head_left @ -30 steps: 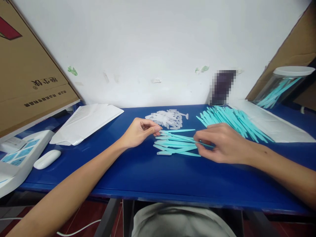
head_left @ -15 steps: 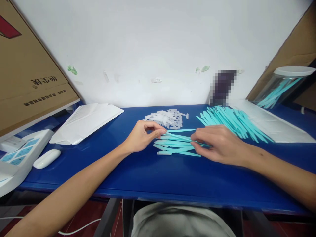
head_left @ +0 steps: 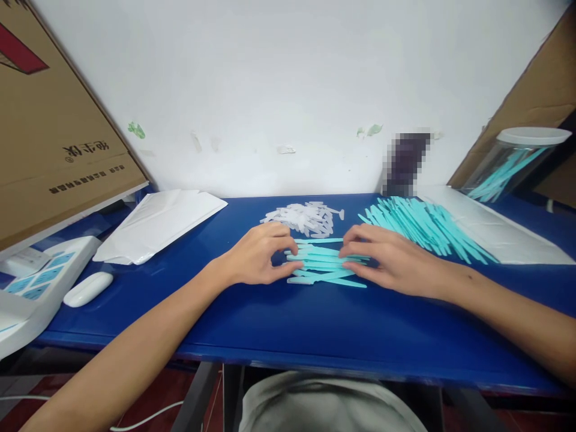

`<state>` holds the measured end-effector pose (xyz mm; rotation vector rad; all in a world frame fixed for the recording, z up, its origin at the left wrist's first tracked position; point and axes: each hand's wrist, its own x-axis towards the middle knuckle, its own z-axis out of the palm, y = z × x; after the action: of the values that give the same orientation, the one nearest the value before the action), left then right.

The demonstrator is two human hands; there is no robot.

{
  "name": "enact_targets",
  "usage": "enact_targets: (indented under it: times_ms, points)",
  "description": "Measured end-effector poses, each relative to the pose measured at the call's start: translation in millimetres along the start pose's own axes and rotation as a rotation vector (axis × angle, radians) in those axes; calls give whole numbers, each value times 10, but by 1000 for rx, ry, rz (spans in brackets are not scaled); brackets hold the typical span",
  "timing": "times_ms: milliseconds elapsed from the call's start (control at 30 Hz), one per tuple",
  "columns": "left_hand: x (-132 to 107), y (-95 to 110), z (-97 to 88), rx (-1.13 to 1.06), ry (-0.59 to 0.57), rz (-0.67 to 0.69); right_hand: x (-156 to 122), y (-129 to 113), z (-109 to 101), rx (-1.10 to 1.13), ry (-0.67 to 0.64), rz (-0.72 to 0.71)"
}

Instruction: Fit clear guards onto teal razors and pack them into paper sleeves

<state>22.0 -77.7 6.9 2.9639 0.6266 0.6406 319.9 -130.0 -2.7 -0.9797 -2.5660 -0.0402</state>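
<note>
A small pile of teal plastic sticks [head_left: 321, 264] lies in the middle of the blue table [head_left: 315, 324]. My left hand [head_left: 254, 258] curls round the pile's left ends, thumb below and fingers on top. My right hand [head_left: 391, 261] closes on the right ends the same way, so the pile is squeezed between both hands. Just behind lies a heap of small white plastic pieces [head_left: 306, 217]. A larger spread of teal sticks [head_left: 423, 225] lies at the back right.
A white plastic bag [head_left: 157, 222] lies at the back left, with a white mouse [head_left: 87, 288] and a white device [head_left: 31, 288] nearer the left edge. A cardboard box [head_left: 54, 138] leans at left. A clear jar of teal sticks [head_left: 513, 162] and a white sheet [head_left: 504, 234] are at right.
A second ago my hands held a single stick by its ends above the pile. It now lies on the pile, and both hands have moved in and closed on the pile's ends.
</note>
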Motion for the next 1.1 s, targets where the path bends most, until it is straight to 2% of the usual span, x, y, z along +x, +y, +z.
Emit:
enact_targets:
  times_ms: [167,300,433,533,700,833,1033,1100]
  points:
    - [-4,134,-94,-23,-167,62,-15,-23,-80,51,-175,17]
    - [12,137,-42,-54,-227,65,3,-35,-54,28,-183,-13]
    - [10,103,5,-49,-175,57,14,-56,-43,-11,-94,-64]
    - [6,76,-6,-31,-147,50,14,-74,-73,13,-27,0]
    - [13,71,-44,-87,-141,43,-4,-97,-104,130,-48,154]
    - [30,102,-15,-81,-152,30,-9,-126,-86,137,-61,139]
    - [40,37,-8,7,-95,-20,22,-145,7,-61,-40,78]
    - [23,-4,-15,-2,-115,-54,33,-139,50,-70,-29,82]
